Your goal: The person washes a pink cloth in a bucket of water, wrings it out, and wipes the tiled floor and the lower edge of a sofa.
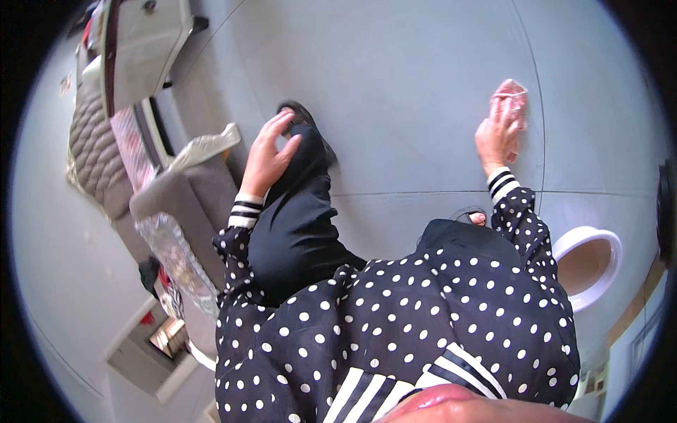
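Note:
My right hand [497, 135] is on a crumpled pink cloth [511, 95], holding it against the grey tiled floor [412, 95]. Its fingers lie over the cloth and cover the middle of it. My left hand [268, 156] holds nothing; its thumb stands apart from the slightly bent fingers. It is over my left knee in black trousers [296, 222], close to the black sandal [312, 124] on my left foot. Whether this hand rests on the leg I cannot tell.
Right of me stands a round pale bucket [611, 248], brownish inside. A grey sofa [174, 201] with a frilled cushion [174, 259] runs along my left. A low table or cabinet [148, 53] stands at upper left. A dark object [665, 211] is at the right rim.

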`<move>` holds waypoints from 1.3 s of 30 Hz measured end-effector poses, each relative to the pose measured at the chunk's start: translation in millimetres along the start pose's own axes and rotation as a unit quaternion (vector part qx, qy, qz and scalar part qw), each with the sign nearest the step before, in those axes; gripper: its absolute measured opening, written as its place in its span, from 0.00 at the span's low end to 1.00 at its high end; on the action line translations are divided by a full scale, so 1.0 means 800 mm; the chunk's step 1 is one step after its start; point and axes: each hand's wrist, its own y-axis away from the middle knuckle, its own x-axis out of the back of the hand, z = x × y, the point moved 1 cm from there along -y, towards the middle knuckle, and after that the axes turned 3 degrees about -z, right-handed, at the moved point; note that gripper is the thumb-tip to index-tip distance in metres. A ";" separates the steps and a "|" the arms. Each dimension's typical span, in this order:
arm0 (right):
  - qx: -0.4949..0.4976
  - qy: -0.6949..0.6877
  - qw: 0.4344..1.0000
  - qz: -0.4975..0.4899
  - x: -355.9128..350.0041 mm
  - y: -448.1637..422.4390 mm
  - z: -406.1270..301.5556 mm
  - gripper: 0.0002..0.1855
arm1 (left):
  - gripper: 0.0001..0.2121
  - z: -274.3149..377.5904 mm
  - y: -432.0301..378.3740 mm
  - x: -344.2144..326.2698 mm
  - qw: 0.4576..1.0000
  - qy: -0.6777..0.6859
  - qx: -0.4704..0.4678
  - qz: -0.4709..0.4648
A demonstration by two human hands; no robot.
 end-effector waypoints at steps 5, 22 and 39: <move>0.111 -0.127 0.976 -0.139 -0.008 0.042 -0.087 0.32 | 0.20 -0.003 -0.015 -0.093 0.996 0.034 -0.039 -0.079; 0.198 -0.045 0.959 -0.200 0.191 0.008 -0.124 0.24 | 0.37 0.083 -0.121 -0.352 0.935 -0.008 -0.352 0.033; 0.405 0.027 0.822 -0.398 0.104 -0.006 -0.362 0.18 | 0.27 -0.457 0.403 -0.387 0.602 0.465 0.539 0.362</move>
